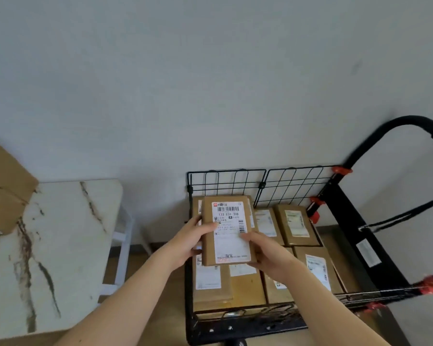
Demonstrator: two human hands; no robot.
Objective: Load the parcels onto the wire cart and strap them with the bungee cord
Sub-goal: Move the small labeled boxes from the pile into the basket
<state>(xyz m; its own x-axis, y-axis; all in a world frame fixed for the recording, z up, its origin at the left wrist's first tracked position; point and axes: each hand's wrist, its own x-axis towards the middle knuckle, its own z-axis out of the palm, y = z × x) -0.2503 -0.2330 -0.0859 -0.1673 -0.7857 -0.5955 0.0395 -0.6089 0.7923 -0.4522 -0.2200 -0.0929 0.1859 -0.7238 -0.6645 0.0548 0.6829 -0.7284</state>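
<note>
— Pale wall [210,83] behind, marble-look table [60,245] to the left. What's on the label?

— "133 E01 308" under a barcode, on a white label [229,232]. It's a flat brown cardboard parcel [228,231], clasped at its sides by the left hand [194,239] and right hand [268,255], above the labelled boxes [298,228] in the black wire cart [260,186].

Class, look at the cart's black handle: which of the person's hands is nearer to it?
Right. The right hand grips the parcel on the side facing the handle; the left hand grips the far side.
</note>
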